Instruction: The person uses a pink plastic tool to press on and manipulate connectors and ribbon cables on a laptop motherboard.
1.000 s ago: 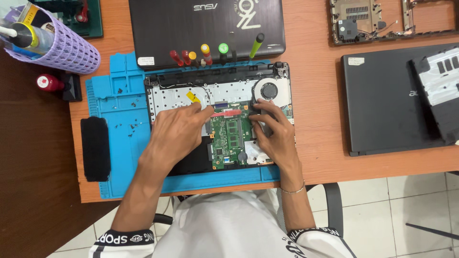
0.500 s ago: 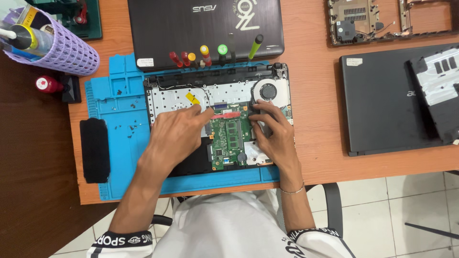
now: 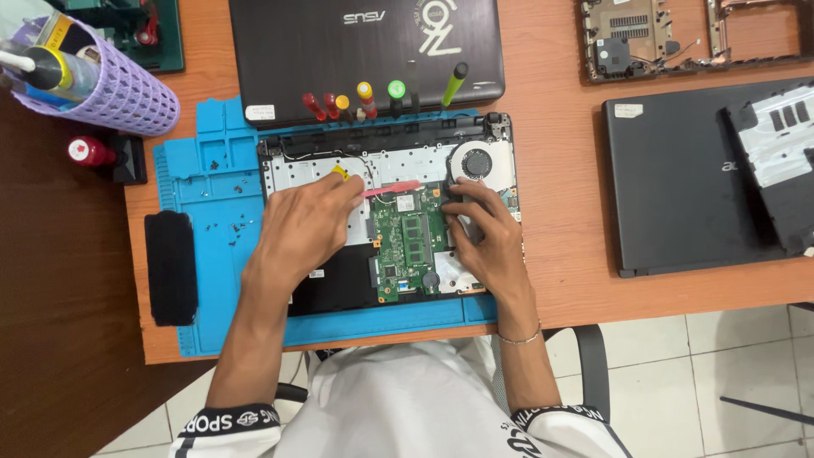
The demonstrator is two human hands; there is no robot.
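Lilac plastic mesh forms the basket [image 3: 119, 97] at the top left corner, lying tilted, with a bottle with a yellow band [image 3: 52, 69] and other small items inside it. Beside it stands a small red-capped bottle [image 3: 90, 152]. A blue work mat [image 3: 212, 254] covers the orange desk [image 3: 551, 170]; its upper slots hold a row of screwdrivers [image 3: 365, 97] with red, yellow and green handles, and loose screws lie scattered in its left trays. A black pad [image 3: 171, 267] rests on the mat's left edge.

On the mat lies the opened laptop [image 3: 339, 170] with its cover off, showing the green circuit board [image 3: 411, 246] and a round fan [image 3: 477, 163] at the top right. The left hand [image 3: 301, 233] is closed around a thin pink pry tool [image 3: 392, 188], whose tip points right, across the top edge of the circuit board. The right hand [image 3: 483, 242] rests on the laptop just right of the board and below the fan, fingers bent and pressing down; it grips nothing that can be seen. The board sits between the two hands.

A closed dark laptop [image 3: 365, 47] lies above the mat, another black laptop [image 3: 678, 187] to the right, and a stripped laptop shell [image 3: 644, 38] at the top right.
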